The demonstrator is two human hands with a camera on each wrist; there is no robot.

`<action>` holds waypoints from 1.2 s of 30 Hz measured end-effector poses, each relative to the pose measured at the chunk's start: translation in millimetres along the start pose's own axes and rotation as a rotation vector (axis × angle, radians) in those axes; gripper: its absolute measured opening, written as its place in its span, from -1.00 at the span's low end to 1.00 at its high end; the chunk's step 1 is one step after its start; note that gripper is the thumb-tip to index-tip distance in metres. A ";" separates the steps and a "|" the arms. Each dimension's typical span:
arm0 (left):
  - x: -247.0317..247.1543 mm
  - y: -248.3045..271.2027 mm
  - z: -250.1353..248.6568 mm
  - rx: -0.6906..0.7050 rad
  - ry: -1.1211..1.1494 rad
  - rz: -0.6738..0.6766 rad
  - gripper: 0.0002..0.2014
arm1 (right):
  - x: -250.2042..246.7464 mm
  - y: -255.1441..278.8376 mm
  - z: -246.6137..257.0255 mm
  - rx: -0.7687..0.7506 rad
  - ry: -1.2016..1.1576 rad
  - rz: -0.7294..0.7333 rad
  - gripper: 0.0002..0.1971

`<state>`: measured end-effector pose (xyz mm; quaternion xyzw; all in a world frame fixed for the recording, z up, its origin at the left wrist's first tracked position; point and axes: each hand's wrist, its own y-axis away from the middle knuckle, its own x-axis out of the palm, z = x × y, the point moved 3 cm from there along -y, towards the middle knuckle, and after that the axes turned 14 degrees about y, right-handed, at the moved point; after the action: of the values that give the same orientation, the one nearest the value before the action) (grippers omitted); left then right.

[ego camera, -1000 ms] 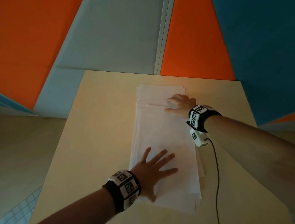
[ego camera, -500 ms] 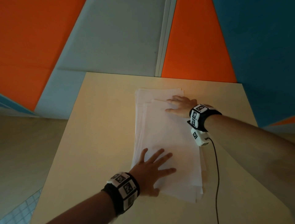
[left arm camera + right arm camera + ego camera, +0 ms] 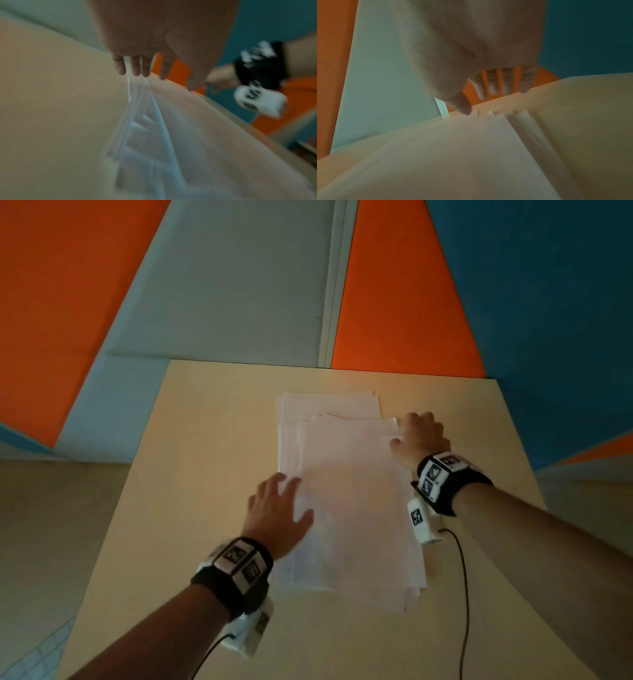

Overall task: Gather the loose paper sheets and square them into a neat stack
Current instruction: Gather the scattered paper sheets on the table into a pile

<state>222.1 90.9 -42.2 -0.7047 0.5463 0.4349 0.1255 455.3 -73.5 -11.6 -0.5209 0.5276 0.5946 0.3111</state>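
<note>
A loose stack of white paper sheets [image 3: 349, 501] lies lengthwise in the middle of the light wooden table [image 3: 212, 474], its edges staggered at the far end and the near right corner. My left hand [image 3: 277, 506] lies along the stack's left edge with straight fingers, thumb on the top sheet. The blurred left wrist view shows those fingers [image 3: 137, 67] touching the offset sheet edges [image 3: 137, 121]. My right hand [image 3: 419, 436] sits at the stack's far right corner. There its thumb [image 3: 462, 106] touches the sheet corners [image 3: 489, 113], with the fingers straight beside the stack.
A black cable [image 3: 462, 594] trails from the right wrist across the table's near right part. Orange, grey and blue wall panels [image 3: 222, 285] rise behind the far table edge. Bare tabletop lies left and right of the stack.
Both hands left the top of the stack. The left slid forward to the left edge, the right moved out to the far right corner. The upper sheets have shifted slightly.
</note>
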 end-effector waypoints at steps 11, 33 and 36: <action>-14.9 -25.0 -16.9 -0.450 0.339 -0.003 -0.43 | 49.4 61.9 -20.6 0.136 -0.352 0.332 -0.68; -22.9 -38.9 -2.7 -0.608 0.821 -0.107 -0.65 | 48.0 70.4 -31.8 0.064 -0.755 0.313 -0.34; -21.3 -36.9 -1.0 -0.587 0.926 -0.114 -0.80 | 48.1 70.6 -28.7 0.056 -0.739 0.306 -0.37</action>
<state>254.5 118.0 -36.7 -0.8563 0.3612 0.2060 -0.3063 386.1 -127.0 -33.0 -0.1785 0.4675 0.7667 0.4021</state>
